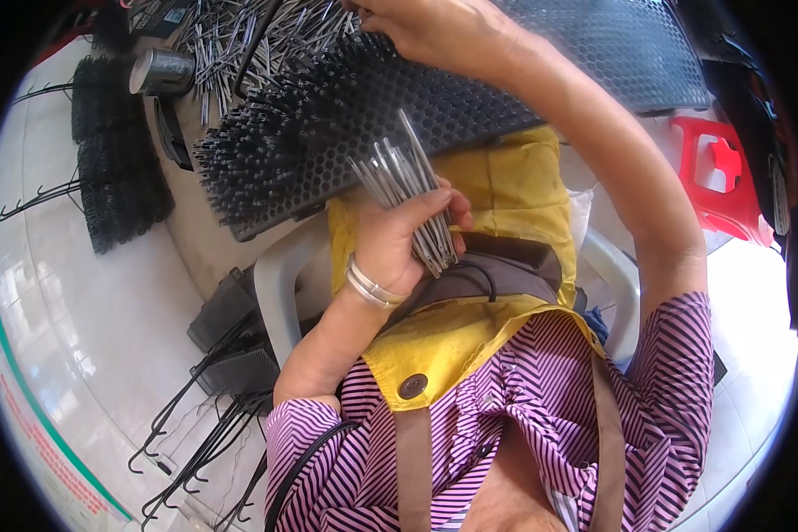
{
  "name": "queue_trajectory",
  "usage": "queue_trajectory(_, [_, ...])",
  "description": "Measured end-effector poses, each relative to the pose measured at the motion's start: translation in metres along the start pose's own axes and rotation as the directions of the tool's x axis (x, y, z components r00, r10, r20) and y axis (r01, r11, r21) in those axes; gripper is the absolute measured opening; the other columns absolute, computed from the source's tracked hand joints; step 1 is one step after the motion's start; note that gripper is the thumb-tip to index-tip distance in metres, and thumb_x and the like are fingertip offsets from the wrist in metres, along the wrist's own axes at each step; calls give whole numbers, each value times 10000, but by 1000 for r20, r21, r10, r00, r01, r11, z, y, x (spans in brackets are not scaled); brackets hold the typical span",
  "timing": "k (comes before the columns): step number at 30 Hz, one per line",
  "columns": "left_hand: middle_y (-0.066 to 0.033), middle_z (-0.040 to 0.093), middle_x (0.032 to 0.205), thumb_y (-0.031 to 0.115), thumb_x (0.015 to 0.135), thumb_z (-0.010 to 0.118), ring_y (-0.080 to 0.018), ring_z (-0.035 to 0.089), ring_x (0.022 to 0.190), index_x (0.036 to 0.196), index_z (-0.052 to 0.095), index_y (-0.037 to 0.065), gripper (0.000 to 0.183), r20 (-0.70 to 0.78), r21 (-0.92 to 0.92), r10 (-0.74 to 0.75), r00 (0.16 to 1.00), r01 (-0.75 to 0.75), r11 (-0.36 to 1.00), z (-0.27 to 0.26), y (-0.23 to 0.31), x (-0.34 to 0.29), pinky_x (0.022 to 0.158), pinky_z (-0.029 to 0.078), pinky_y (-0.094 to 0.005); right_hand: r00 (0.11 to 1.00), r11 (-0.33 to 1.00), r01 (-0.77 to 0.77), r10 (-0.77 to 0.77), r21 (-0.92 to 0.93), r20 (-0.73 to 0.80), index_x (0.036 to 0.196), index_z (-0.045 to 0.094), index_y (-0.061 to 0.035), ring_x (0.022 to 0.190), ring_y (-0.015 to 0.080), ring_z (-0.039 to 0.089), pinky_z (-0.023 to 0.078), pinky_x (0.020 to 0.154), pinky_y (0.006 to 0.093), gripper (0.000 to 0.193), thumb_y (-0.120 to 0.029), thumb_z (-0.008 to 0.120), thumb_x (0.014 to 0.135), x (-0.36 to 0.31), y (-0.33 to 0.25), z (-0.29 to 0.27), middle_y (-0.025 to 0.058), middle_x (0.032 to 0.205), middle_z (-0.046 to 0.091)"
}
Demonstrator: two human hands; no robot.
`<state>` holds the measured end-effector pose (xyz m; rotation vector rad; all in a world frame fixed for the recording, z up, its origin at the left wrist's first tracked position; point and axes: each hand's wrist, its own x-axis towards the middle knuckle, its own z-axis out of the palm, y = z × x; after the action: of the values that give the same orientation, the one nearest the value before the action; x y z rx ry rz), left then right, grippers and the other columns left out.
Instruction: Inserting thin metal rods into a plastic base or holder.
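My left hand is wrapped round a bundle of thin silvery metal rods, held upright and tilted in front of my yellow apron. One rod sticks up higher than the others. Beyond it lies a black honeycomb board, its left part crowded with upright dark pins or rod ends. Over the board's far edge, my right hand is partly cut off by the top of the picture. Its fingers are curled together, and anything in them is hidden.
Loose metal rods are heaped behind the board, beside a metal can. Black bristly racks with hooks lie on the left. More hooked black racks stand below. A red stool is at the right.
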<state>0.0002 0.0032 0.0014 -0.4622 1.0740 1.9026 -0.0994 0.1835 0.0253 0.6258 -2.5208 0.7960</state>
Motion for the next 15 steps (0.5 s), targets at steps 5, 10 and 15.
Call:
queue_trajectory(5, [-143, 588, 735, 15, 776, 541, -244, 597, 644, 858, 549, -9, 86, -10, -6, 23, 1000, -23, 1000, 2, -3, 0, 470, 498, -309, 960, 972, 159, -110, 176, -258, 689, 393, 12, 590, 378, 486, 368, 489, 433, 145, 36, 530, 646, -9, 7, 2, 189, 598, 449])
queue_trajectory(10, [-146, 581, 734, 10, 780, 530, -250, 595, 644, 868, 548, -10, 92, -2, 7, 41, 999, -41, 999, 4, -5, 1, 471, 497, -321, 926, 956, 221, -144, 193, -349, 673, 410, 0, 580, 360, 476, 369, 490, 422, 140, 39, 543, 656, -15, 10, -1, 155, 595, 434])
queue_trajectory(15, [-136, 578, 759, 37, 790, 530, -253, 586, 684, 887, 545, -5, 106, 11, -86, 5, 1000, -4, 996, 0, -9, 1, 498, 500, -326, 830, 918, 284, -89, 279, -551, 720, 489, -1, 601, 320, 524, 421, 504, 365, 133, 56, 591, 656, -13, 11, -2, 139, 669, 511])
